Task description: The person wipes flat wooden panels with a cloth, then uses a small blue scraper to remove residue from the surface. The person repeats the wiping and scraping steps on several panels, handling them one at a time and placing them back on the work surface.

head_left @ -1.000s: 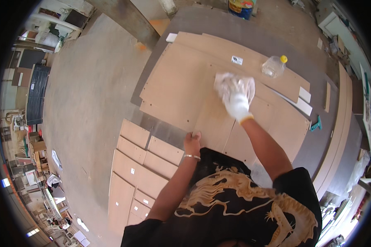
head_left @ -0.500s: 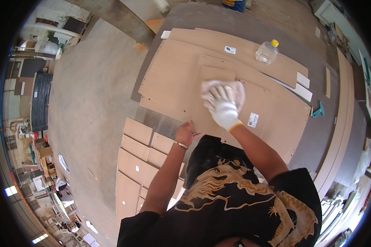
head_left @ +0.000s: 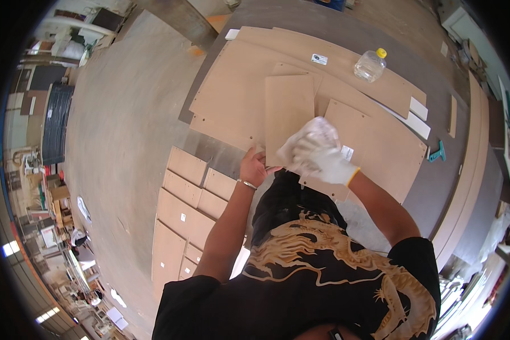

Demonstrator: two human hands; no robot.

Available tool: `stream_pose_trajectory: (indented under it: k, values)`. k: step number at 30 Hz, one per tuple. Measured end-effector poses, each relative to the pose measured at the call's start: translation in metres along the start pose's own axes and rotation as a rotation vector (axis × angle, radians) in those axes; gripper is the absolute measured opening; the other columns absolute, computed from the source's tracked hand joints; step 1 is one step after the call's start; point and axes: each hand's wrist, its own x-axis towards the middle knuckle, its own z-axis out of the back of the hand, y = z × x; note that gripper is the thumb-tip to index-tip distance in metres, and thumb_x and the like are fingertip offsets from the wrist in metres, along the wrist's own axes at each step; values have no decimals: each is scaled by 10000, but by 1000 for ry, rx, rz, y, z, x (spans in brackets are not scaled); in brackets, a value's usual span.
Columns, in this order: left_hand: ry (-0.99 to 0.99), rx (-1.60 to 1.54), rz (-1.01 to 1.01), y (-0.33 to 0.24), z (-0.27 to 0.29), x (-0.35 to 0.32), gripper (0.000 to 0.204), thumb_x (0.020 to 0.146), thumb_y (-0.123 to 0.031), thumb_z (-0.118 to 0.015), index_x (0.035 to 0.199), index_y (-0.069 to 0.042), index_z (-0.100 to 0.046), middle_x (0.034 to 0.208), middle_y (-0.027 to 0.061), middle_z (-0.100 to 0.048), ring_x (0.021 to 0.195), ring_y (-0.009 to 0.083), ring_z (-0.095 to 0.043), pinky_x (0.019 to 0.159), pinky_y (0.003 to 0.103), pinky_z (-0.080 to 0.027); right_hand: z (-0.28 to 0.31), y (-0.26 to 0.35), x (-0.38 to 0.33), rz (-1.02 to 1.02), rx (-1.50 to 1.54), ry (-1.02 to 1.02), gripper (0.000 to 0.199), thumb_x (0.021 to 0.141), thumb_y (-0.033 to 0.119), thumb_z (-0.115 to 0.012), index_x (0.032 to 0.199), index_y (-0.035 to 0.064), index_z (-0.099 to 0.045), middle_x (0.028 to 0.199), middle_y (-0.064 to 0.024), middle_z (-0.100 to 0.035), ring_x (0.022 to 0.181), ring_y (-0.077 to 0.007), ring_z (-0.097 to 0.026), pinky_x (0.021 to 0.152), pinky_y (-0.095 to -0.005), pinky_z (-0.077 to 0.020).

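The gloved right hand presses a bunched white cloth onto the narrow upright board, whose near edge the bare left hand pinches (loosely, I judge), so hard wiping could skid it across the panels beneath.

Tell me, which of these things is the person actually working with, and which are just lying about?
In use:
- right hand, gloved, gripping a white cloth
- narrow board under the cloth
- left hand, bare, at that board's near edge

Lying about:
- plastic bottle with yellow cap
- teal tool
- white strips
- stacked panels on the floor
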Motion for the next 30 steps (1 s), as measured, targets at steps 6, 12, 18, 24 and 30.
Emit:
stream_pose_trajectory:
  k: [6, 12, 18, 24, 30]
  values:
    - [-80, 542, 34, -19, -38, -2, 645, 1071, -515, -564, 1429, 21, -562, 1334, 201, -688, 1175, 369, -712, 924, 620, -609, -20, 9, -14, -459, -31, -237, 634, 918, 203, -716, 1526, 168, -542, 1657, -110, -412, 1565, -438, -283, 1279, -508, -300]
    - [-136, 549, -29, -7, -35, 10, 545, 1085, -401, -602, 1414, 32, -570, 1313, 182, -690, 1137, 377, -721, 916, 614, -617, -52, 41, 1, -595, -65, -368, 652, 916, 273, -732, 1528, 173, -531, 1641, -70, -425, 1556, -402, -300, 1298, -503, -233]
    - [-190, -37, -280, 39, -35, 5, 453, 1074, -350, -587, 1252, 63, -637, 1177, 201, -727, 978, 361, -763, 741, 499, -658, -35, 45, 7, -445, -65, -418, 539, 917, 278, -705, 1426, 129, -608, 1556, -91, -484, 1486, -413, -355, 1245, -508, -310]
    - [-91, 711, 201, 3, -41, -8, 435, 1091, -379, -554, 1216, 18, -680, 1296, 178, -714, 1087, 360, -734, 940, 534, -605, -20, -11, 43, -517, 92, -499, 594, 974, 356, -630, 1501, 92, -554, 1602, -140, -463, 1470, -433, -405, 1225, -516, -344]
    - [-122, 1999, -896, -55, -43, -3, 650, 900, -458, -776, 1444, -149, -600, 1583, 184, -497, 1496, 438, -402, 1204, 648, -299, -1, -61, 79, -540, 234, -401, 640, 1027, 457, -538, 1561, 106, -502, 1598, -167, -486, 1531, -389, -363, 1252, -510, -312]
